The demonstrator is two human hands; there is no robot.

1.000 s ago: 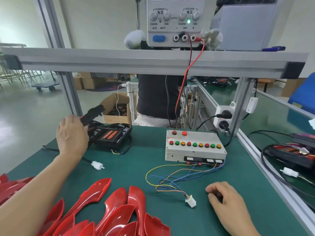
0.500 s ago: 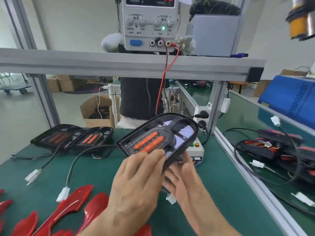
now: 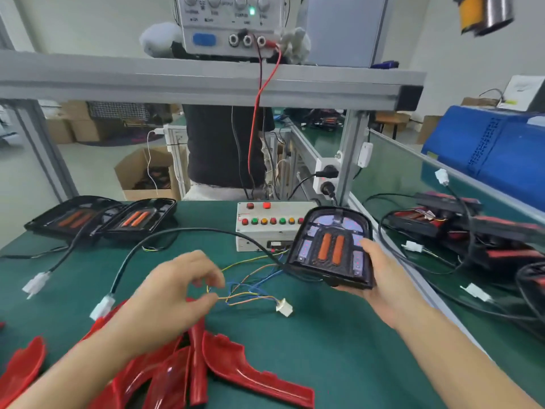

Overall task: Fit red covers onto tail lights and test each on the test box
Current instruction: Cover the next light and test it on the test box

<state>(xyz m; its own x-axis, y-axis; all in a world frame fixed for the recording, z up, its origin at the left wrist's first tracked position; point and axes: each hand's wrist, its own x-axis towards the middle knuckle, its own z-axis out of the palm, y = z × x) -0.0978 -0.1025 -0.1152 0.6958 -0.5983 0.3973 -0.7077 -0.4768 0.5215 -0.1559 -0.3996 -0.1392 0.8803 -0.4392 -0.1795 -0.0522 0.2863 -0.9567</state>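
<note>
Two spare tail lights (image 3: 100,218) sit left of the test box (image 3: 265,228)

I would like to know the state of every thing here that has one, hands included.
Right hand: grips a tail light.
Tail light: held up, no red cover, unplugged.
Left hand: fingers loosely curled over the wires, holding nothing.
Test box: on the table, its white plug lying free.
Red covers: loose pile, unfitted.
Power supply: green lamp lit.
</note>
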